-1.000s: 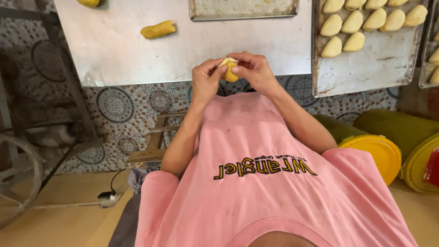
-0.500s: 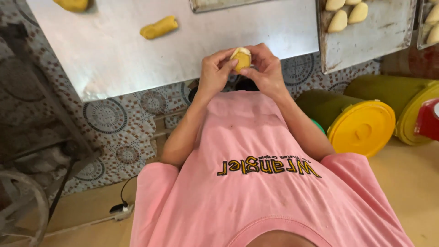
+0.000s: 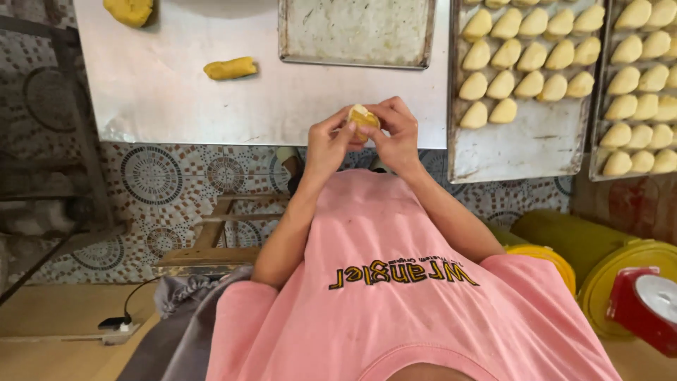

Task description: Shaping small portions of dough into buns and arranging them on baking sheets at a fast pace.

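Both of my hands pinch one small piece of yellow dough with a pale filling showing at its top, held above the near edge of the metal table. My left hand grips it from the left and my right hand from the right, fingertips meeting on it. A rolled log of yellow dough lies on the table to the left, and a larger dough lump sits at the far left corner.
An empty metal tray sits beyond my hands. To the right, a tray holds several shaped dough pieces; a second filled tray is beside it. Yellow-lidded buckets and a red-and-white container stand at lower right. Wooden stool below.
The view has shifted, bringing the trays of shaped pieces into sight. My hands keep working the same dough piece, its pale filling now showing at the top.
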